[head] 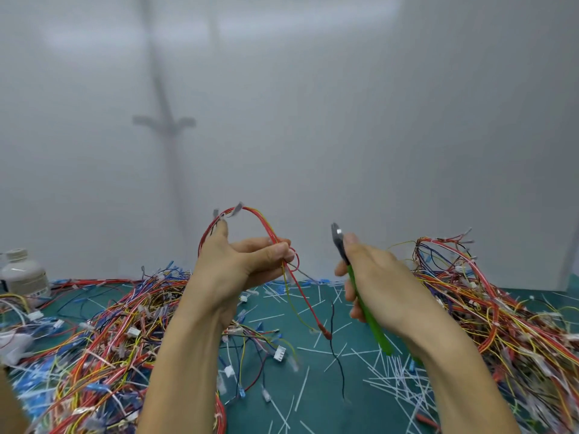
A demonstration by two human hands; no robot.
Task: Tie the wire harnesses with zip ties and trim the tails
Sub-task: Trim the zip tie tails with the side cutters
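My left hand [241, 264] is raised above the table and grips a looped red-and-yellow wire harness [266, 223]. The loop arches over my thumb, and loose red, yellow and black ends hang down toward the mat. A thin grey zip-tie tail [302, 272] sticks out to the right of my fingers. My right hand [372, 280] grips green-handled side cutters [368, 311]. Their metal jaws [337, 234] point up, a short way right of the harness and apart from it.
A green cutting mat [316, 386] carries several cut white zip-tie tails [391, 377]. A large tangle of wire harnesses [100, 333] lies on the left, another pile [488, 308] on the right. A white bottle [23, 274] stands at the far left. A grey wall rises behind.
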